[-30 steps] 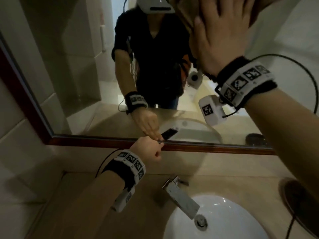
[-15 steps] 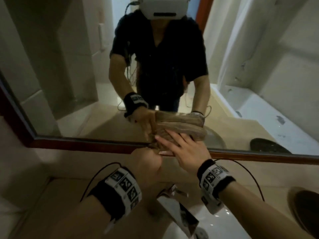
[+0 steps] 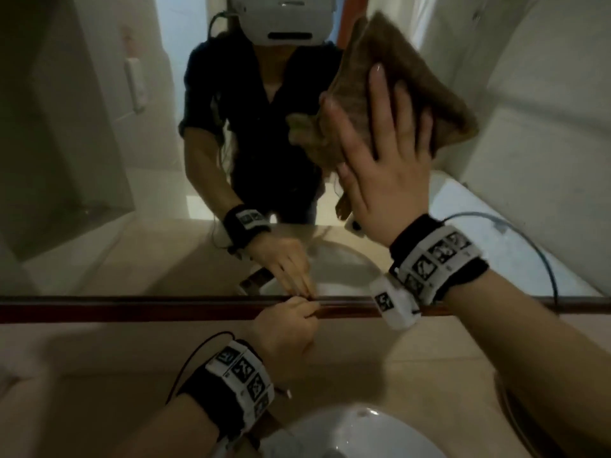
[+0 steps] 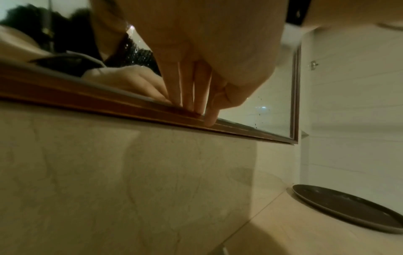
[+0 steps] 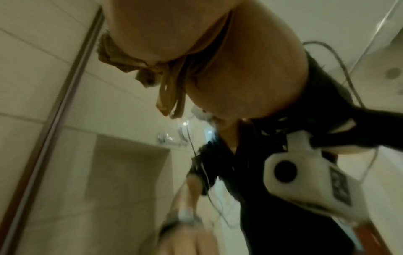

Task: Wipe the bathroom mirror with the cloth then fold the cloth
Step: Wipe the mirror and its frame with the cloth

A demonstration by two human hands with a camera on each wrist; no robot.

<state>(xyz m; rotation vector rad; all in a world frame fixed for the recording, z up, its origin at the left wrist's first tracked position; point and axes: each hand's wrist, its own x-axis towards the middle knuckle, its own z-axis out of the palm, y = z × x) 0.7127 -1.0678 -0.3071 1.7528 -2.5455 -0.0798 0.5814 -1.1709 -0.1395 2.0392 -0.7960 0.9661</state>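
The brown cloth [image 3: 413,71] lies flat against the mirror [image 3: 132,160], high on its right side. My right hand [image 3: 386,153] presses it to the glass with straight, spread fingers. In the right wrist view a bunched edge of the cloth [image 5: 122,58] hangs out below the right hand [image 5: 196,43]. My left hand [image 3: 291,335] is lower down and holds nothing. Its fingertips [image 4: 196,103] rest on the mirror's wooden bottom frame [image 4: 87,103].
A white basin [image 3: 347,431] sits below my arms in the beige stone counter [image 3: 99,375]. A dark round plate [image 4: 348,207] lies on the counter to the right. The mirror reflects a person in dark clothes with a headset.
My right hand carried the cloth from the mirror's bottom edge up to the upper right of the glass. The left hand stayed at the bottom frame.
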